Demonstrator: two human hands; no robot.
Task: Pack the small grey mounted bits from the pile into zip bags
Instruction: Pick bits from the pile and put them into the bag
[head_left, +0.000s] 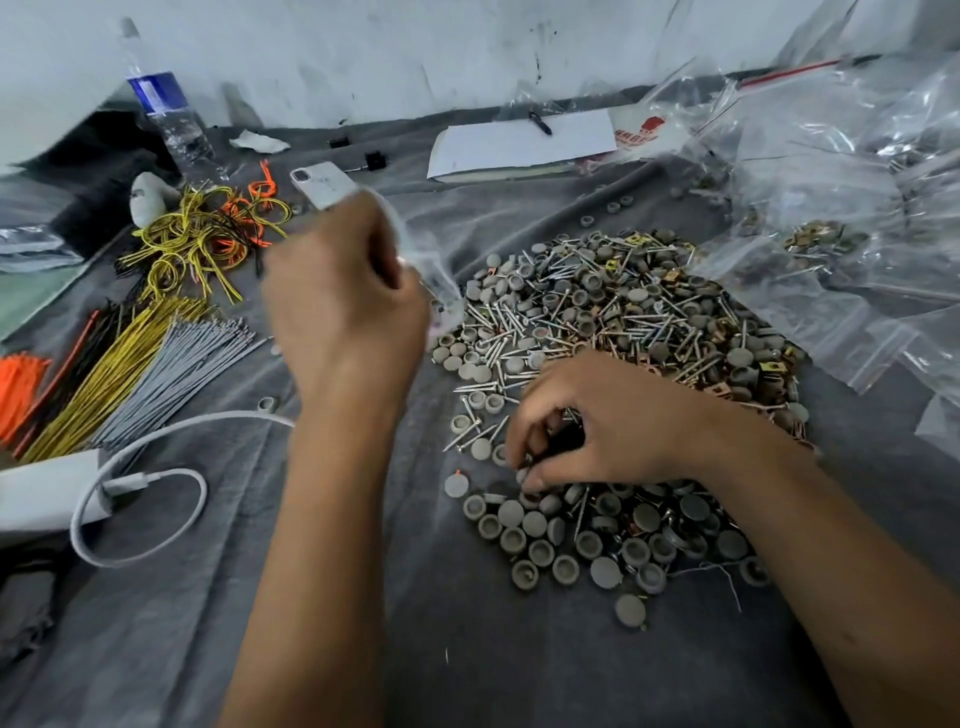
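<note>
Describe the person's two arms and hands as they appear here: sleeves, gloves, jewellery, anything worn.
Both forearms are bare right up to the bottom edge of the picture; no sleeve shows. The left hand and the right hand wear no gloves. No ring, watch, bracelet or tape is visible on either wrist or on the fingers that show. The left hand is slightly blurred.

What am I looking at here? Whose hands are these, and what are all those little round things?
There is one picture, taken by a camera worn on a person's head, looking down at their own two hands. No machine is here. They work over a grey cloth-covered table. The big heap of small grey round caps mixed with metal screws is what gets sorted. The left hand holds up a small clear plastic zip bag; it is blurred. The right hand has its fingers curled down into the heap, picking pieces. On the left lie bundles of yellow, grey and orange cable ties, and empty clear bags are piled on the right.
</note>
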